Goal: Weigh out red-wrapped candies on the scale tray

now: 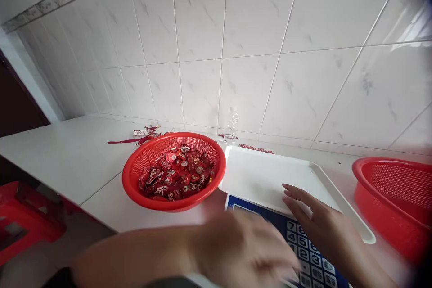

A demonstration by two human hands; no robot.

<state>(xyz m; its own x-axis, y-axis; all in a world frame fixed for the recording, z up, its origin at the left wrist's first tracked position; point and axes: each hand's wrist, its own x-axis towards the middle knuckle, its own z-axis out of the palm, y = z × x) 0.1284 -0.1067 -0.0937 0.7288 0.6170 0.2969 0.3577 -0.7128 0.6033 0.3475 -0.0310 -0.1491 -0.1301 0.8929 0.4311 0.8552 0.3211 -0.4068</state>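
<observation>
My left hand (248, 245) reaches across the front, above the blue keypad panel (312, 258) of a weighing scale. It is smeared by motion, so what its fingers do is unclear. Over the front edge of the scale's white tray (259, 177) hovers my right hand (320, 222), its fingers stretched out and holding nothing visible. Left of the tray stands a red plastic basket (133, 166) with many small red-wrapped snack packets (182, 173) inside. Part of the keypad is hidden behind both hands.
A second red basket (391, 202) is at the right edge. Near the tiled wall stand a clear plastic bottle (231, 128), some red strips of packets (256, 149) and torn wrappers (145, 135). A red stool (30, 216) is at the lower left, beside the white table (64, 157).
</observation>
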